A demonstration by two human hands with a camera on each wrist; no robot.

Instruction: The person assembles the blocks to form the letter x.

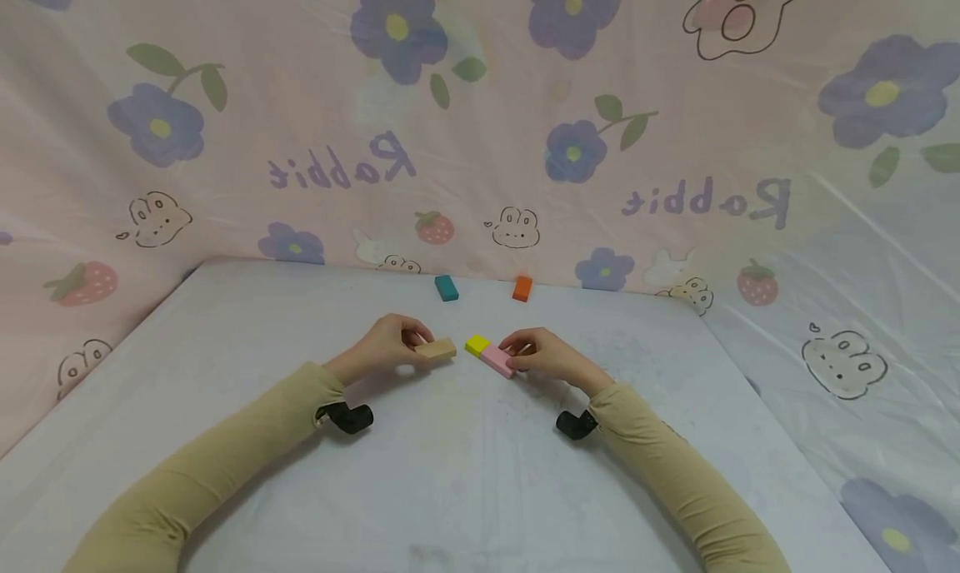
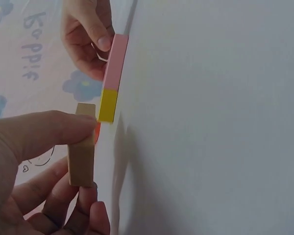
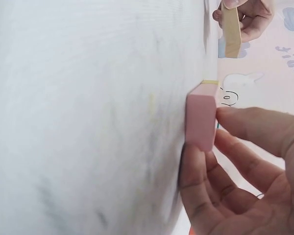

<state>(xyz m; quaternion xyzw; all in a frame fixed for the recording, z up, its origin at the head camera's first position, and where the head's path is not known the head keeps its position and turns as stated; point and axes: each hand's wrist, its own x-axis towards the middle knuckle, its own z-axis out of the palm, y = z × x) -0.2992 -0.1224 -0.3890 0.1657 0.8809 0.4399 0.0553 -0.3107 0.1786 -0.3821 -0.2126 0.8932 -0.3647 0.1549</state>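
My left hand [image 1: 393, 340] pinches a plain wooden block [image 1: 437, 350], thumb on one side and fingers on the other, above the tabletop. Facing it, my right hand [image 1: 546, 355] holds a pink block [image 1: 498, 361] between thumb and fingertips, low over the white surface. A yellow block [image 1: 477, 345] sits end to end against the pink one, in line with it, on the side toward my left hand. In the left wrist view the wooden block [image 2: 82, 161] shows close up, apart from the yellow block [image 2: 108, 105].
Farther back on the white table [image 1: 450, 490] lie a teal block [image 1: 446, 288] and an orange block [image 1: 522, 288], side by side with a gap. A printed curtain [image 1: 480, 123] hangs along the table's back edge. Each wrist carries a small black camera.
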